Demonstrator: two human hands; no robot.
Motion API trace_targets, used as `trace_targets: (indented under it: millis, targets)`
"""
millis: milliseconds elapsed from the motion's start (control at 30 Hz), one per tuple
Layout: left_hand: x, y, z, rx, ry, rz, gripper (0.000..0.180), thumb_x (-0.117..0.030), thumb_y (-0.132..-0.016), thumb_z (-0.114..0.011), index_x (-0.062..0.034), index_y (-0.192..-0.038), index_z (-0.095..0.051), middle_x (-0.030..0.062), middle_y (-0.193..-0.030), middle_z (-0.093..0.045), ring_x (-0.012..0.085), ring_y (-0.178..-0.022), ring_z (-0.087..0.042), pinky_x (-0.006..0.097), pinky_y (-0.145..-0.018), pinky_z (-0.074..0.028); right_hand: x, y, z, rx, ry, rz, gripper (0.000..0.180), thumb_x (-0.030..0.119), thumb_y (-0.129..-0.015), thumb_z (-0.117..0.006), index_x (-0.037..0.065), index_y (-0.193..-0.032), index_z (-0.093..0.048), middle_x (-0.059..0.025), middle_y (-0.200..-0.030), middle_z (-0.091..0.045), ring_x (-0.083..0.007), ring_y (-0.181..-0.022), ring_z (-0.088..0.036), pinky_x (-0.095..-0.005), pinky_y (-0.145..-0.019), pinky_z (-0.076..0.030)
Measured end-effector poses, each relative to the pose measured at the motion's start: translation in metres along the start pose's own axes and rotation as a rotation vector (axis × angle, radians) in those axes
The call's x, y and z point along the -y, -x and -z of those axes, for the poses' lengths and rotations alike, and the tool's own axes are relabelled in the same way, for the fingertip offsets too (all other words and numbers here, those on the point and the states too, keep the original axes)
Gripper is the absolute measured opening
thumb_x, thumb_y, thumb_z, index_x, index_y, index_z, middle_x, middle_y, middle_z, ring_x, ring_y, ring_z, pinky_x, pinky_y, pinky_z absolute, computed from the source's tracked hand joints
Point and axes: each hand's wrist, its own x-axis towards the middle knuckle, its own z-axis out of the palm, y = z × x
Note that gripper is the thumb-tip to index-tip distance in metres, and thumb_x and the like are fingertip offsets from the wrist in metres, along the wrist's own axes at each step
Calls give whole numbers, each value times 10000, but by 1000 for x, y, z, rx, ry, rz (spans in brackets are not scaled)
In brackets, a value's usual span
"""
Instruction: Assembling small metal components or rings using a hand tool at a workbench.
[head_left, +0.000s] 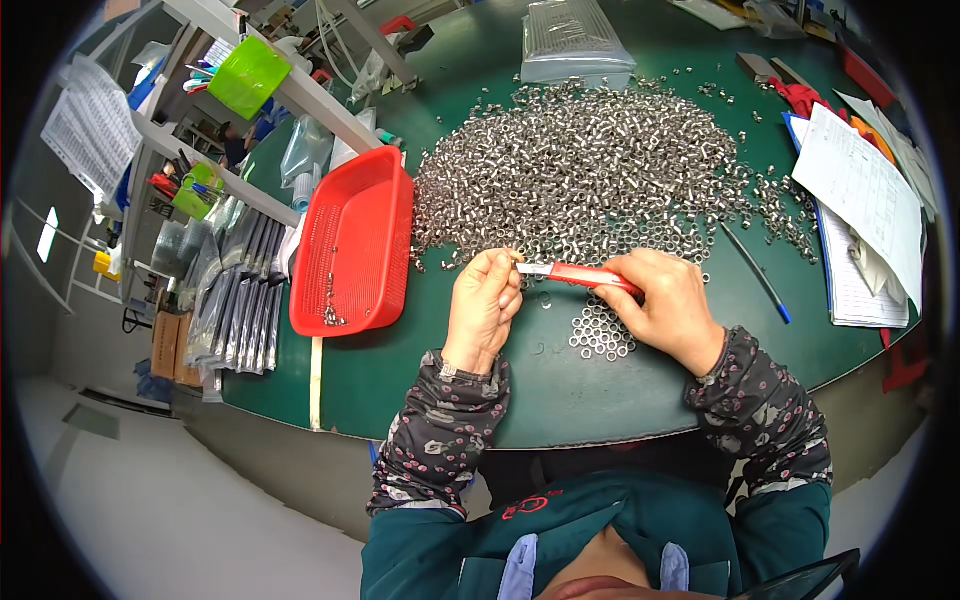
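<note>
My right hand (665,305) is wrapped round a red utility knife (597,277), its blade pointing left. The blade tip meets the fingertips of my left hand (482,305), which is closed in a pinch. A small metal ring (516,256), mostly hidden, shows at those fingertips. Beyond both hands spreads a large heap of small metal rings (590,165). A flat cluster of rings (604,334) lies on the green table (570,405), just left of my right hand and below the knife.
A red plastic basket (352,235) with a few metal pieces inside stands left of my hands. Right of the heap lie a blue pen (757,274) and papers on a clipboard (862,195). Stacked clear bags (578,45) sit behind the heap. Shelving (300,85) rises at the left.
</note>
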Motion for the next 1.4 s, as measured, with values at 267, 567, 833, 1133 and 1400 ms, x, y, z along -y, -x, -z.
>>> trace_targets:
  millis: [267,567,833,1133,1400]
  targets:
    - [0,0,-1,-2,-37,-11,174,-189,-901,-489,-24,-904,-545,1,-646,-479,18,-453,-335,144,-358,-252,1,-1,1,-30,63,79,164,186,-700,-665,58,-771,-591,-65,-626,-522,-243,-576,-551,-350,-501,-433]
    - [1,0,-2,-22,-77,-35,175,-185,-911,-470,-31,-884,-548,-9,-625,-456,20,-448,-325,147,-356,-252,2,-2,2,-25,106,96,174,187,-686,-672,58,-768,-589,-65,-626,-514,-241,-585,-550,-345,-509,-434]
    - [1,0,-2,-40,-91,-24,166,-184,-916,-461,-54,-861,-549,-16,-605,-451,19,-436,-318,151,-355,-246,2,-2,2,-31,111,110,180,183,-674,-680,58,-767,-589,-64,-629,-520,-241,-587,-553,-347,-512,-438]
    - [-3,-2,0,-36,-135,6,167,-196,-912,-470,-66,-834,-539,-15,-584,-444,20,-409,-298,155,-347,-229,3,-2,4,-19,115,106,181,179,-665,-686,58,-763,-593,-62,-627,-523,-240,-584,-554,-348,-504,-438]
    - [-7,0,-1,-55,-175,54,175,-208,-902,-486,-68,-809,-534,-17,-559,-422,24,-408,-294,156,-344,-216,2,-2,4,-15,96,130,192,159,-660,-686,47,-790,-600,-70,-636,-531,-245,-576,-545,-346,-504,-431]
